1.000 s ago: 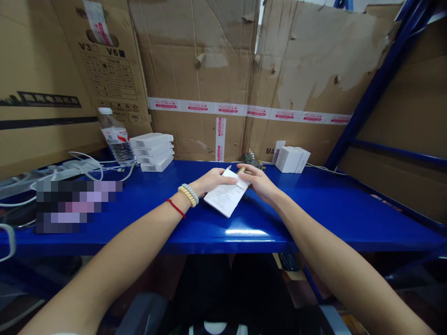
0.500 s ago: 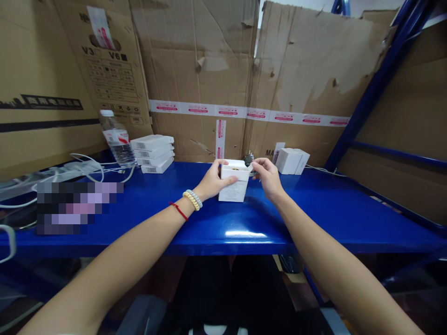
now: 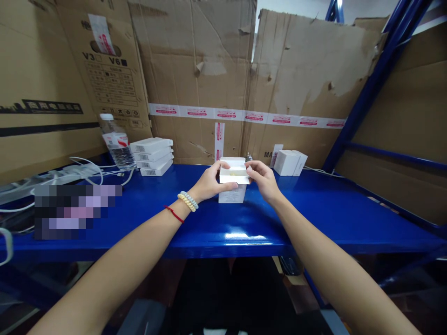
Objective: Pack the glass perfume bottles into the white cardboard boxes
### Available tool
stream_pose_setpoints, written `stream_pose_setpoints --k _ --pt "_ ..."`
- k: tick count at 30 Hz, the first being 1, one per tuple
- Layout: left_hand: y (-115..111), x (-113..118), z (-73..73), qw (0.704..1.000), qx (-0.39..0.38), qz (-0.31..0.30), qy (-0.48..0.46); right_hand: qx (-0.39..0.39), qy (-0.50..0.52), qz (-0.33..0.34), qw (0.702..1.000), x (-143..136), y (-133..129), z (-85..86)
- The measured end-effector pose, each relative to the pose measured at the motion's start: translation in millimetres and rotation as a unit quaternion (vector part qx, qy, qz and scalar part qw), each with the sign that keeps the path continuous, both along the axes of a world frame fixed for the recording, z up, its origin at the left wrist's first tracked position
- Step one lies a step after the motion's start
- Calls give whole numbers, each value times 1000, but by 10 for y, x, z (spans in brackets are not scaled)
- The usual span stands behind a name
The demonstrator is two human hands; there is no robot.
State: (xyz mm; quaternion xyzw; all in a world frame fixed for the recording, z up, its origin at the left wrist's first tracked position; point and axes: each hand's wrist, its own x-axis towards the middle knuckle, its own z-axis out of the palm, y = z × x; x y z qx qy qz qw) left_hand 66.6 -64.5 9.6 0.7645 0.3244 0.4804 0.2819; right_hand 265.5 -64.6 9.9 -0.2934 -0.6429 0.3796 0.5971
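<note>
A small white cardboard box [image 3: 232,194] stands upright on the blue table, its top open and the front flap folded outward toward me. Something small and yellowish shows inside, too small to name. My left hand [image 3: 211,182] grips the box from the left, thumb across the front flap and fingers behind the top edge. At the upper right corner, my right hand [image 3: 262,179] pinches the side of the box opening between thumb and fingers. The fingertips partly hide that side flap.
Several flat white boxes [image 3: 152,156] are stacked at the left, beside a water bottle [image 3: 117,142] and white cables [image 3: 87,172]. Two white boxes [image 3: 289,163] stand at the back right. Cardboard sheets [image 3: 195,83] wall the back, and a blue metal post [image 3: 366,88] rises at the right.
The box's front flap has swung outward and down, opening the top wider. My right hand has moved in slightly left against the box. My left thumb now lies across the flap.
</note>
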Motion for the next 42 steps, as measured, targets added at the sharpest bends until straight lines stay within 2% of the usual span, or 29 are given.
stream_pose_setpoints --k 7,12,19,23,25,28,31,35,39,42 --pt "82 55 -3 991 -11 80 -104 -43 53 56 996 14 11 1" --pt "73 84 30 986 -47 84 -140 -82 91 103 987 14 5 11" --pt "56 92 37 972 -140 52 -180 -79 57 49 994 -28 46 -30" --pt "61 110 30 976 -113 84 -169 -21 34 24 999 -42 43 -38" --pt "51 120 31 978 -103 81 -163 5 4 7 1000 -48 32 -42" --pt "25 121 36 984 -84 60 -148 12 -35 1 999 -52 15 -60" --pt "11 99 40 988 -44 66 -129 10 -49 10 999 -38 12 -86" --pt "41 53 49 982 -85 26 -169 -2 -61 15 998 -1 30 -115" --pt "79 43 43 985 -90 38 -145 14 -56 18 998 13 48 -117" --pt "82 68 26 980 -111 13 -166 13 -47 14 999 2 46 -95"
